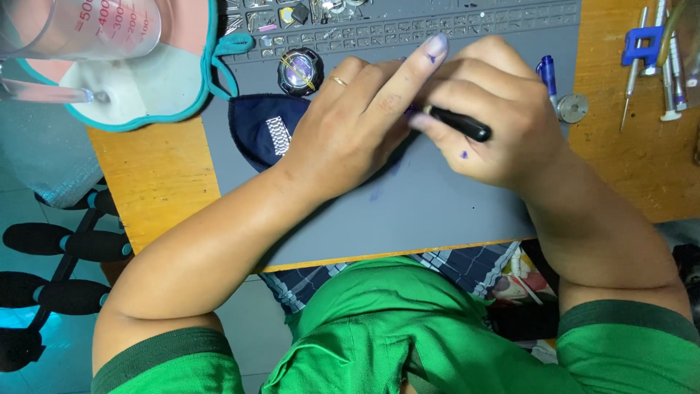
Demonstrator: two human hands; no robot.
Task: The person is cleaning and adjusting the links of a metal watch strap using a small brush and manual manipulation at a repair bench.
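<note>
Watch head [300,71] sits untouched at 11 o'clock on the grey mat [437,211], above the dark pouch [262,128]. Left hand [357,120] is curled over the work, index finger extended, bracing it. Right hand [496,109] pinches a black tool [461,124] at center. Workpiece is hidden under the fingers. Advice: keep both wrists planted and the force light.

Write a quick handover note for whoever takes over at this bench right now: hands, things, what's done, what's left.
Left hand: ring on one finger, curled over the work on the grey mat; what it holds is hidden.
Right hand: grips a black-handled tool, tip pointed under the left hand.
Watch case lies above the dark cloth, with a metal bracelet piece on it.
Done or left: cannot tell.
</note>
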